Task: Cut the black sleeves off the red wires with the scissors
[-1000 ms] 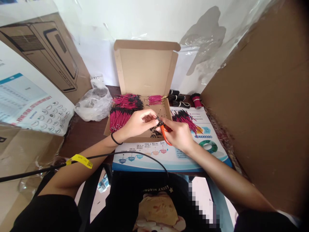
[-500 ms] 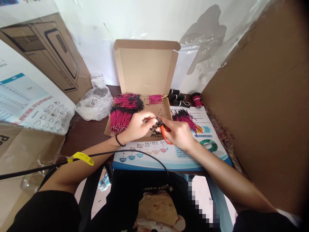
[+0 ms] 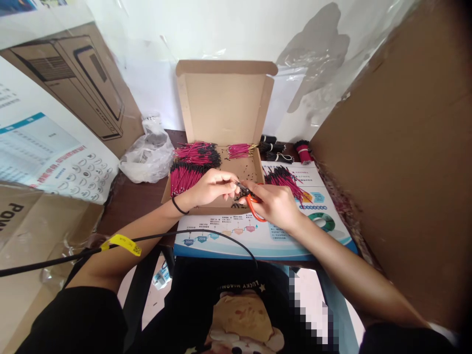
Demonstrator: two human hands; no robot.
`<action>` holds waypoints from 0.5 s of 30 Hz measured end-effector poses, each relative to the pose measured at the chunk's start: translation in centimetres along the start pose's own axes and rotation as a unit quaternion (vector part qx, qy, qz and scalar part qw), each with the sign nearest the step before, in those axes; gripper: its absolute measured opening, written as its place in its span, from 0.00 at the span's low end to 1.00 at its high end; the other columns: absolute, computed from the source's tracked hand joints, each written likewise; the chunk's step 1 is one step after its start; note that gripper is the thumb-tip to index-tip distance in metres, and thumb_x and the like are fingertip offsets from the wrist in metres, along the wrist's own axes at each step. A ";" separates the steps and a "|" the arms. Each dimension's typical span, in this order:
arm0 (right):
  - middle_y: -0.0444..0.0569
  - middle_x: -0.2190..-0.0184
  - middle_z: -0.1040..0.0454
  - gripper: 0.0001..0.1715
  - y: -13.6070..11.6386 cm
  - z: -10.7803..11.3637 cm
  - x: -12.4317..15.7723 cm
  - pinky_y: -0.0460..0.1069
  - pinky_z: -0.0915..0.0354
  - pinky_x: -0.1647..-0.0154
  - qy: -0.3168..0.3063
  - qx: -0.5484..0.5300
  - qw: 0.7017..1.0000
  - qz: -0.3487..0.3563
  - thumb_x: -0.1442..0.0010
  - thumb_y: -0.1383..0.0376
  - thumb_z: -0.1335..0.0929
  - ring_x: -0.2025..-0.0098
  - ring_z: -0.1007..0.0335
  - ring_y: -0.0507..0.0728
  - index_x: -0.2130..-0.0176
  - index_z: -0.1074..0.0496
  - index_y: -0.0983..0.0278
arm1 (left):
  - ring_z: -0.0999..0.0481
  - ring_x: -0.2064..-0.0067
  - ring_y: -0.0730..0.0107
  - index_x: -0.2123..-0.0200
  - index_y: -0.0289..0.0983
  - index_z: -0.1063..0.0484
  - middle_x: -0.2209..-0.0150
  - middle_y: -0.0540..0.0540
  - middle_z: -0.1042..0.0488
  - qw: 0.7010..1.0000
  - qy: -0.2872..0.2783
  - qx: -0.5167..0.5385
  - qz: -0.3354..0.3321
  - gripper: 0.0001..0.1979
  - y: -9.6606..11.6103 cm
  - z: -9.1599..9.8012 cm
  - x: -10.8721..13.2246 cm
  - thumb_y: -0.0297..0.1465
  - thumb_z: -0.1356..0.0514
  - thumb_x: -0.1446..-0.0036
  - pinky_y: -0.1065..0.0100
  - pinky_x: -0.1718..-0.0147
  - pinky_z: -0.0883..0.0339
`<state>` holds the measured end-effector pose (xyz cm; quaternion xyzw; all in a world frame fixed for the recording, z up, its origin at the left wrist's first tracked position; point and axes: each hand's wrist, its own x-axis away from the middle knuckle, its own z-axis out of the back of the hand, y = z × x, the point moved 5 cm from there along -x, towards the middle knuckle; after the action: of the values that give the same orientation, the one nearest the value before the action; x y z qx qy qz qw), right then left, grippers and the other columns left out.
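Head view: orange-handled scissors (image 3: 252, 209) are gripped in the clenched right hand (image 3: 275, 206), their blades pointed toward 10 o'clock, just beside a small dark piece (image 3: 240, 187) pinched by the left hand (image 3: 210, 189); what the piece is cannot be told. Both hands are held over an open cardboard box (image 3: 224, 103). Pink-red wire bundles (image 3: 183, 178) are laid inside it at 9 o'clock from the hands, black snippets (image 3: 248, 169) are scattered at 12 o'clock, and a further wire bundle (image 3: 283, 181) is laid on a printed sheet (image 3: 258, 236) at 3 o'clock.
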<state>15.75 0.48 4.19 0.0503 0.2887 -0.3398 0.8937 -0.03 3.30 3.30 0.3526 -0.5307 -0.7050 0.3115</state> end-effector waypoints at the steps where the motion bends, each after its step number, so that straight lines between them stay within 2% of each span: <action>1: 0.48 0.75 0.22 0.29 0.0 0.0 0.0 0.47 0.38 0.76 0.002 0.002 1.000 0.003 0.36 0.50 0.38 0.75 0.26 0.53 0.50 0.25 0.70 | 0.30 0.77 0.79 0.72 0.33 0.27 0.77 0.49 0.28 1.000 -0.008 0.010 0.005 0.09 -0.2 0.0 0.0 0.32 0.42 0.42 0.76 0.78 0.35; 7: 0.48 0.74 0.21 0.29 0.1 0.0 0.0 0.48 0.38 0.76 -0.012 0.010 1.000 -0.001 0.35 0.49 0.39 0.74 0.26 0.53 0.50 0.25 0.68 | 0.32 0.78 0.80 0.72 0.33 0.28 0.77 0.49 0.29 0.997 -0.046 0.049 0.025 0.11 -1.0 -0.2 -0.1 0.33 0.44 0.40 0.75 0.78 0.35; 11: 0.49 0.72 0.21 0.30 0.4 -0.2 0.1 0.48 0.38 0.75 -0.030 0.014 0.999 -0.021 0.35 0.49 0.39 0.73 0.25 0.54 0.49 0.26 0.67 | 0.28 0.74 0.76 0.73 0.34 0.29 0.76 0.48 0.27 0.999 -0.043 0.010 0.009 0.13 -0.2 -0.4 -0.3 0.32 0.46 0.38 0.71 0.72 0.32; 13: 0.49 0.70 0.20 0.29 0.7 -0.3 0.1 0.48 0.37 0.75 -0.029 0.014 0.999 -0.039 0.36 0.49 0.39 0.72 0.24 0.54 0.49 0.26 0.66 | 0.26 0.70 0.74 0.70 0.34 0.28 0.73 0.47 0.26 0.999 -0.010 -0.044 -0.004 0.12 0.3 -0.3 -0.4 0.32 0.48 0.38 0.70 0.67 0.31; 15: 0.49 0.68 0.19 0.28 1.1 -0.3 0.1 0.48 0.38 0.75 -0.021 0.018 0.997 -0.067 0.36 0.49 0.38 0.73 0.24 0.54 0.49 0.26 0.65 | 0.25 0.67 0.74 0.65 0.35 0.28 0.69 0.47 0.24 0.990 0.059 -0.125 -0.009 0.10 0.7 0.1 -0.4 0.32 0.47 0.38 0.70 0.65 0.31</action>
<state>16.39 1.37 3.82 0.0402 0.2663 -0.4049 0.8738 0.17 3.53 4.05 0.3565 -0.4160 -0.7464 0.3780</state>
